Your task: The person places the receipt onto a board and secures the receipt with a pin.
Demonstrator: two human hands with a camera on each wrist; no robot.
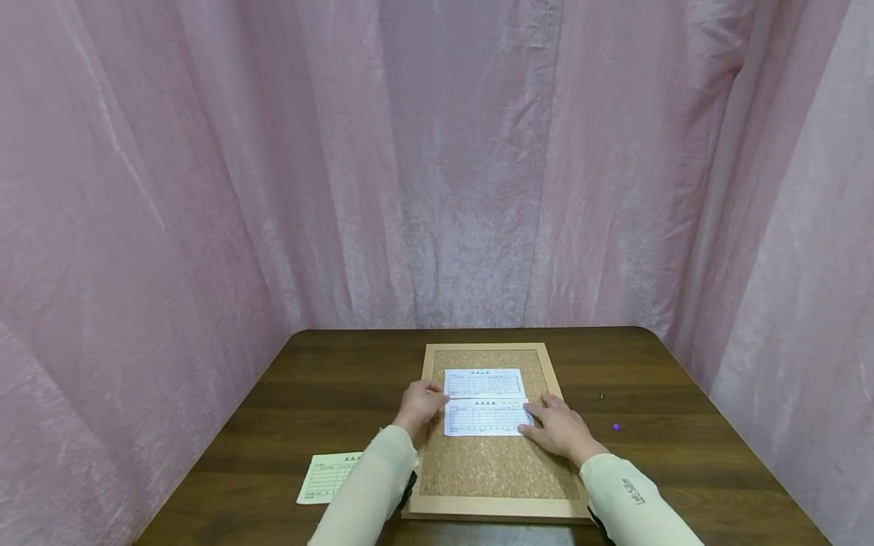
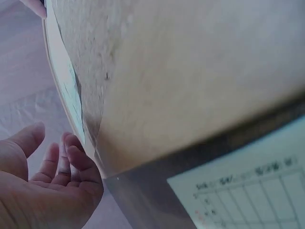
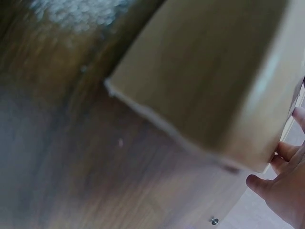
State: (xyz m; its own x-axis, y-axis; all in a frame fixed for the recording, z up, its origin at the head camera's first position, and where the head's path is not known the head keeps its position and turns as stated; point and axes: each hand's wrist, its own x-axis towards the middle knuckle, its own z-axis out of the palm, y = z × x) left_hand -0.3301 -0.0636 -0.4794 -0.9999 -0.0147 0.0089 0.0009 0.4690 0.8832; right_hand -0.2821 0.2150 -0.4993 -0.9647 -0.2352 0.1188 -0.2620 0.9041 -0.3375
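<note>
Two white printed forms lie one above the other on a wood-framed cork board (image 1: 501, 474): an upper form (image 1: 483, 383) and a lower form (image 1: 486, 418). At the left edge, where the forms meet, the fingertips of my left hand (image 1: 419, 402) touch the paper. The left wrist view shows the left hand (image 2: 59, 183) with loosely bent fingers and the thumb apart from them. My right hand (image 1: 561, 431) rests at the right edge of the lower form, thumb and fingers spread. The right wrist view catches only part of the right hand (image 3: 286, 186) beside the board.
A pale green printed form (image 1: 328, 478) lies on the dark wooden table (image 1: 328, 387) left of the board, partly covered by the left sleeve. Right of the board are a small purple object (image 1: 616, 427) and a small metallic piece (image 1: 602, 395). Pink curtains (image 1: 464, 167) hang behind.
</note>
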